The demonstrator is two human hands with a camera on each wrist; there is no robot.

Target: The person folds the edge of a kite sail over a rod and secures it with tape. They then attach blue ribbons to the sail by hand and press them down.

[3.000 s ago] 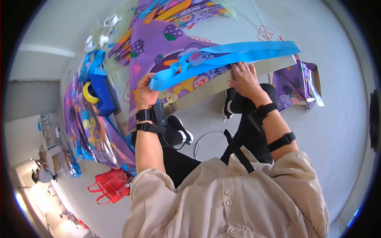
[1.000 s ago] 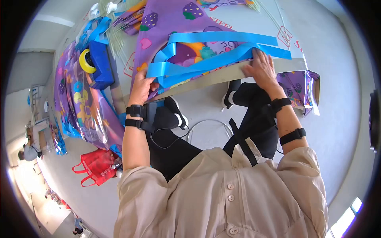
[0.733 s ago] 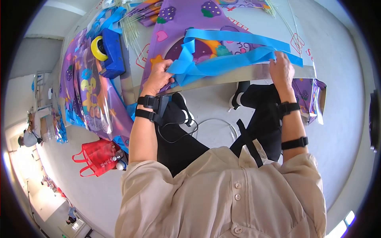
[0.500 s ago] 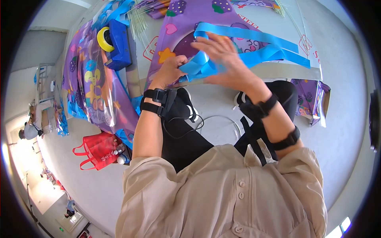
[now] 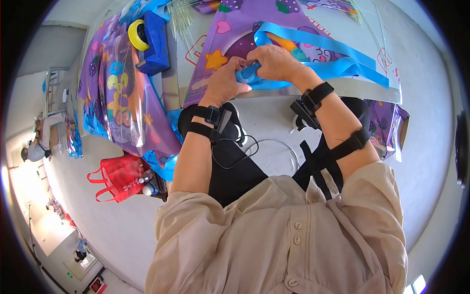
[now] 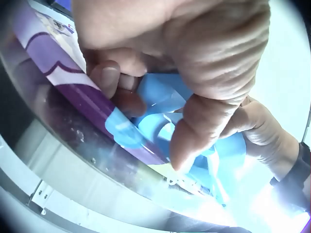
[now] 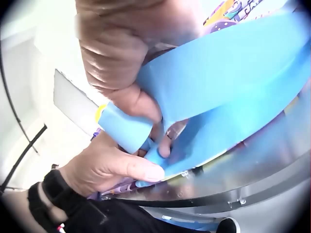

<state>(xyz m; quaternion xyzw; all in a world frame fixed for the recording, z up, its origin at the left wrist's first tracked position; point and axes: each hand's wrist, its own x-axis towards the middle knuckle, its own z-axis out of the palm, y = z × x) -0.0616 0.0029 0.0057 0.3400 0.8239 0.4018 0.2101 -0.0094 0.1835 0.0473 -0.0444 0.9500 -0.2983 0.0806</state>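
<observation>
A wide, glossy blue ribbon (image 5: 364,72) lies in long strands over a purple printed plastic sheet (image 5: 218,41). Its looped end is between both hands at the near table edge. The left hand (image 5: 224,82) holds the loops, its thumb pointing toward the right hand; in the left wrist view its fingers curl behind the blue ribbon (image 6: 163,92). Close beside it, the right hand (image 5: 278,61) pinches the ribbon between thumb and fingers. The right wrist view has one broad strand of ribbon (image 7: 228,63) rising past that hand. Some fingertips are hidden behind the loops.
A blue tape dispenser (image 5: 157,44) with yellow tape stands left of the hands. Shiny purple printed film (image 5: 115,98) hangs over the table's left side. A red bag (image 5: 120,179) sits below it. At the right, a box (image 5: 379,117) holds more purple film.
The right hand has left the ribbon's right part and come left to the loops by the left hand, where it now pinches the ribbon. The left hand keeps hold of its end.
</observation>
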